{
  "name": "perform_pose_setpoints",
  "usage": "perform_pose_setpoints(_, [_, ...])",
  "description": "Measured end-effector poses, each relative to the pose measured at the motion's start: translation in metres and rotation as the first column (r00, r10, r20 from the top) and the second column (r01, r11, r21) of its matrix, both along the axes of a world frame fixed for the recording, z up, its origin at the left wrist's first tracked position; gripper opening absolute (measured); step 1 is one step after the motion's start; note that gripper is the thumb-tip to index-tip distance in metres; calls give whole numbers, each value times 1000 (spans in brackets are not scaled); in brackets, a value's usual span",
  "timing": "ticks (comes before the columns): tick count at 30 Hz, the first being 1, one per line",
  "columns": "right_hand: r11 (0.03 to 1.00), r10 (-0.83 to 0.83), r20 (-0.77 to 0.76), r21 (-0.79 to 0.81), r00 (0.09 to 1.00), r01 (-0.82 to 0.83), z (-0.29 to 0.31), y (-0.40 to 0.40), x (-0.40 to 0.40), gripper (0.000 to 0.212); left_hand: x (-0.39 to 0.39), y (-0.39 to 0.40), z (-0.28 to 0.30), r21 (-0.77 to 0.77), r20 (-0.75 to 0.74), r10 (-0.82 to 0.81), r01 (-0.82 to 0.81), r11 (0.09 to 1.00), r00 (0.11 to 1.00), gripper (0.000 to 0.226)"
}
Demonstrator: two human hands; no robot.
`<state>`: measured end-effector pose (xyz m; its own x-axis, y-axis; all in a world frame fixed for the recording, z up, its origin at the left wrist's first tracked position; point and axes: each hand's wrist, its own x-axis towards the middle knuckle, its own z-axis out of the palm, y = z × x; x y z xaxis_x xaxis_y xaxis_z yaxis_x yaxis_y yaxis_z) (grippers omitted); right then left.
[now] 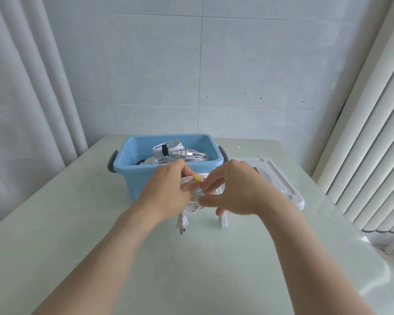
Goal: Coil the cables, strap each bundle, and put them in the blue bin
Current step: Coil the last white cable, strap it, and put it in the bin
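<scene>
Head view: the left hand [168,189] gripped a coiled white cable [197,202], held just above the table [77,223] at centre. A yellow strap [198,178] wrapped the coil's top, its end pinched by the right hand [232,187]. The plug [182,222] dangled at 6 o'clock of the coil. At 12 o'clock stood the blue bin [141,178], holding strapped white bundles [178,152]. A white lid [280,180] lay at 3 o'clock.
</scene>
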<state>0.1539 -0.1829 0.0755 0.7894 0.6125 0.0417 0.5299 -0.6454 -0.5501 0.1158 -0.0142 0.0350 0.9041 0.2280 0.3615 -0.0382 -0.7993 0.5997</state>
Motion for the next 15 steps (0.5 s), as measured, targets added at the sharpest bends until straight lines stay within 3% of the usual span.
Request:
perform_pose_setpoints(2, [999, 1, 26, -44, 1000, 0, -4, 5, -2, 27, 1, 2, 1, -14, -34, 8, -9, 1000, 999, 12])
perform_pose_setpoints(6, [999, 35, 38, -36, 999, -33, -12, 14, -2, 24, 2, 6, 2, -174, -78, 19, -32, 984, 997, 15])
perform_pose_setpoints(9, [987, 39, 18, 156, 999, -41, -14, 17, -2, 5, 2, 11, 7, -361, -57, 47, -65, 931, 997, 15])
perform_pose_setpoints(12, [932, 17, 121, 356, 993, -59, -19, 23, 2, 32, -1, 15, 11, -497, -37, 5, -23, 867, 999, 10])
perform_pose_setpoints(15, [876, -6, 261, 467, 965, -121, -24, 27, 4, 23, -2, 15, 15, -559, -21, 0, -12, 829, 1000, 8])
